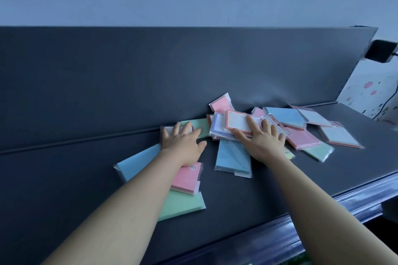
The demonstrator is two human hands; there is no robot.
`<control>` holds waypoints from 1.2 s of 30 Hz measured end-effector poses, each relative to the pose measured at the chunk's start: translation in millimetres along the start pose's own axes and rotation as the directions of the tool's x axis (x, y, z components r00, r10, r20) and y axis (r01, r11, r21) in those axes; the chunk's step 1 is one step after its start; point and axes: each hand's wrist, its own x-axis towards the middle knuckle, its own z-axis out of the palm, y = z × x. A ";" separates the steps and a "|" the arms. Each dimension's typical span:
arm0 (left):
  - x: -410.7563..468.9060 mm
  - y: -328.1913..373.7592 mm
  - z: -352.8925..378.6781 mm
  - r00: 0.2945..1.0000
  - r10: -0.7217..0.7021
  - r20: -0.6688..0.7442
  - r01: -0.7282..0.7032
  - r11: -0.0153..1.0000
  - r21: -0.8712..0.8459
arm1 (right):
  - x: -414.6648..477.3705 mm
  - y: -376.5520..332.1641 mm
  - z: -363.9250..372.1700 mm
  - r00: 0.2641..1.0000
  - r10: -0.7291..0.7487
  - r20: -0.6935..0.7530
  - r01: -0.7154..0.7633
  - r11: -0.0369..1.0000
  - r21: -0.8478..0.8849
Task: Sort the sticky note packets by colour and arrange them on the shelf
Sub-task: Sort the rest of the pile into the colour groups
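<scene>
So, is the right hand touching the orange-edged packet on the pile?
Touching. The head view shows the right hand spread flat, with its forefinger lying on the orange-edged packet and its thumb along the packet's near edge.

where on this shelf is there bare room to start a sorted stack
Bare shelf stretches left of the leftmost blue packet, and along the front edge right of the nearest green packet. Crowded around the left hand and right hand, up to the back panel.
</scene>
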 end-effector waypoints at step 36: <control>-127.2 -138.3 -19.1 0.968 -0.242 -0.067 0.223 0.952 -0.210 | -94.4 -163.6 1.0 0.902 -0.348 0.257 0.324 0.937 0.130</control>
